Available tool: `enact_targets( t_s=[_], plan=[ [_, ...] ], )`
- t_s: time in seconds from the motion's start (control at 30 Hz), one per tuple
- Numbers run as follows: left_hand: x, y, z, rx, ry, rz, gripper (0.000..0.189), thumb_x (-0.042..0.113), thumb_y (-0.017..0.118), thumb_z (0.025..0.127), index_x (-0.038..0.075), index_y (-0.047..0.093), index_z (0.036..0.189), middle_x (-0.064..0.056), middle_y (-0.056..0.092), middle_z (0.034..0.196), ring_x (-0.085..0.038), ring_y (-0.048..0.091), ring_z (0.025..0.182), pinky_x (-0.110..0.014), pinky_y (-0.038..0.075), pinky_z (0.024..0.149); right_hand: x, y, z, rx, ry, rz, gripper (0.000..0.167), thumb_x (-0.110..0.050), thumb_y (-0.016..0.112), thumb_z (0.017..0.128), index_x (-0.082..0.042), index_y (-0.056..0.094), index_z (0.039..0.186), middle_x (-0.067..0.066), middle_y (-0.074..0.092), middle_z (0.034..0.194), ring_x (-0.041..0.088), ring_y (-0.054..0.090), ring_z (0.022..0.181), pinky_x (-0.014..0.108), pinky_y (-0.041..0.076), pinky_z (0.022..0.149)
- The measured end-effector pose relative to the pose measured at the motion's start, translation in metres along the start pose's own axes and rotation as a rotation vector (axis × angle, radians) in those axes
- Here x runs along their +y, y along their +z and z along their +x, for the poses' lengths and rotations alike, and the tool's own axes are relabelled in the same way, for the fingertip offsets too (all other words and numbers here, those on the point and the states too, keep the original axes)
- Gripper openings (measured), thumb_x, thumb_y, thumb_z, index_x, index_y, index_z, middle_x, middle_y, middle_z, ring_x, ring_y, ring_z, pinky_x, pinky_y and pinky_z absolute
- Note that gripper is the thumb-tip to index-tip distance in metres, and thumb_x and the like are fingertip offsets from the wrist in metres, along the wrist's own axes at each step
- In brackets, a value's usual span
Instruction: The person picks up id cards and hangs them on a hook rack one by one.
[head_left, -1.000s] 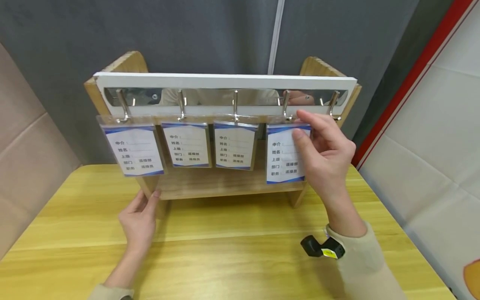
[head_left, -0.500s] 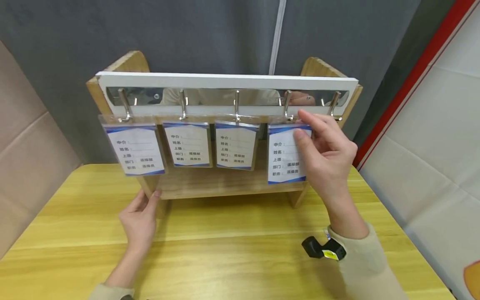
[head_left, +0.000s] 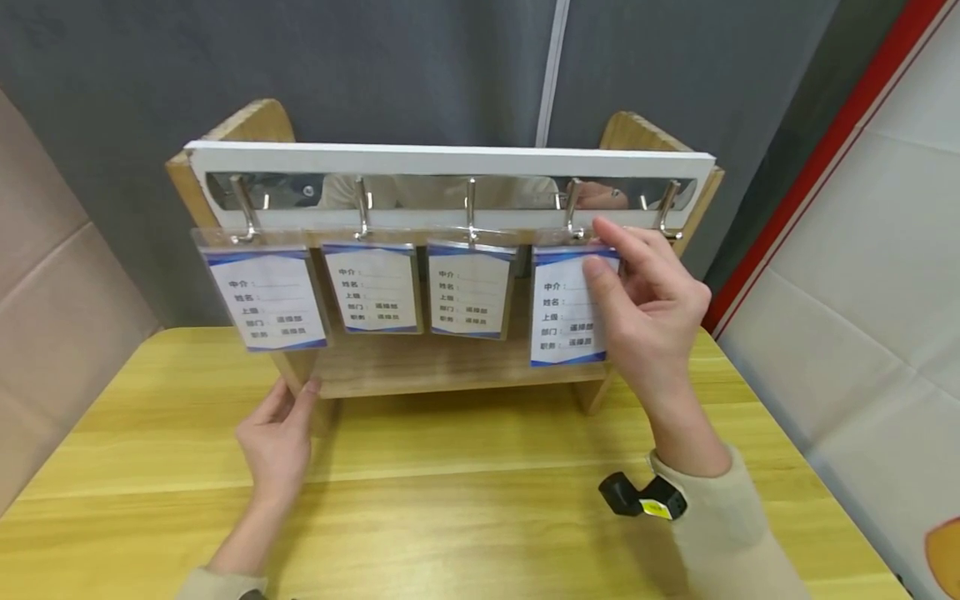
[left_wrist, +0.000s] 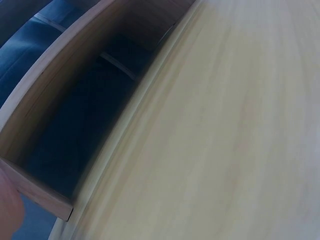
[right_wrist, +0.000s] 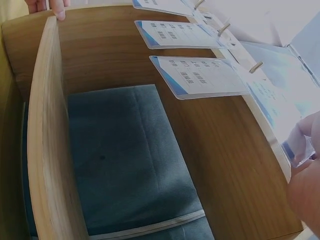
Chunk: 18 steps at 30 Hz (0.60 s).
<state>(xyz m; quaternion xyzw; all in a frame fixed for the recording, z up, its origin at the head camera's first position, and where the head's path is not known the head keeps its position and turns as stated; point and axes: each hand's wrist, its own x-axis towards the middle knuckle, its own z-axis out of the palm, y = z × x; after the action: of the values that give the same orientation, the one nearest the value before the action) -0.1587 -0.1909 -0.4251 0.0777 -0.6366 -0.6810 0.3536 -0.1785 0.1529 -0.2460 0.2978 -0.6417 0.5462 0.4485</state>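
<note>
In the head view my right hand (head_left: 652, 308) pinches the upper right corner of a clear-sleeved name badge (head_left: 564, 312) between thumb and index finger. This badge's top edge meets the tip of the fourth hook (head_left: 573, 208). To its left, three similar badges (head_left: 471, 292) hang from the other hooks. My left hand (head_left: 276, 442) grips the lower left side of the wooden rack (head_left: 420, 375), thumb on the front. The right wrist view shows my right hand's fingers (right_wrist: 306, 170) at the badge's plastic edge. Part of my left hand (left_wrist: 9, 207) shows beside the wood in the left wrist view.
A white board (head_left: 450, 157) with a mirror-like strip runs across the rack's top and carries the hooks. The rightmost hook (head_left: 667, 204) is partly behind my right hand. The rack stands on a yellow wood-grain table (head_left: 465, 508), with a dark grey curtain (head_left: 420, 67) behind.
</note>
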Motion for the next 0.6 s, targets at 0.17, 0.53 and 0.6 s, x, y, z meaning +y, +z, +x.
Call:
enact_targets(
  t_s=[0.17,0.53,0.6],
  plan=[
    [0.0004,-0.0007,0.0009,-0.009,0.005,0.005,0.033,-0.005,0.072,0.092,-0.001,0.068,0.125,-0.010,0.068,0.119,0.001,0.071,0.099,-0.021,0.058,0.090,-0.0002,-0.0002,0.0006,-0.009,0.008,-0.009,0.028,0.010,0.068,0.091,0.007,0.072,0.119,0.011,0.072,0.108,0.011,0.036,0.058,0.017,0.023,0.045],
    [-0.0003,-0.0014,0.0013,-0.009,-0.011,0.000,0.034,-0.005,0.072,0.092,0.000,0.068,0.125,-0.009,0.069,0.119,0.001,0.071,0.097,-0.021,0.058,0.089,0.0062,0.0035,-0.0014,-0.012,0.073,-0.057,0.031,0.010,0.070,0.091,0.002,0.074,0.120,0.007,0.072,0.106,0.011,0.040,0.060,0.017,0.027,0.045],
    [-0.0001,-0.0014,0.0013,-0.010,-0.009,0.008,0.034,-0.004,0.072,0.092,0.000,0.068,0.125,-0.010,0.068,0.120,0.001,0.071,0.098,-0.021,0.058,0.089,0.0073,0.0040,-0.0012,-0.008,0.064,-0.058,0.030,0.010,0.070,0.091,0.002,0.074,0.120,0.007,0.071,0.105,0.011,0.033,0.057,0.019,0.022,0.045]
  ],
)
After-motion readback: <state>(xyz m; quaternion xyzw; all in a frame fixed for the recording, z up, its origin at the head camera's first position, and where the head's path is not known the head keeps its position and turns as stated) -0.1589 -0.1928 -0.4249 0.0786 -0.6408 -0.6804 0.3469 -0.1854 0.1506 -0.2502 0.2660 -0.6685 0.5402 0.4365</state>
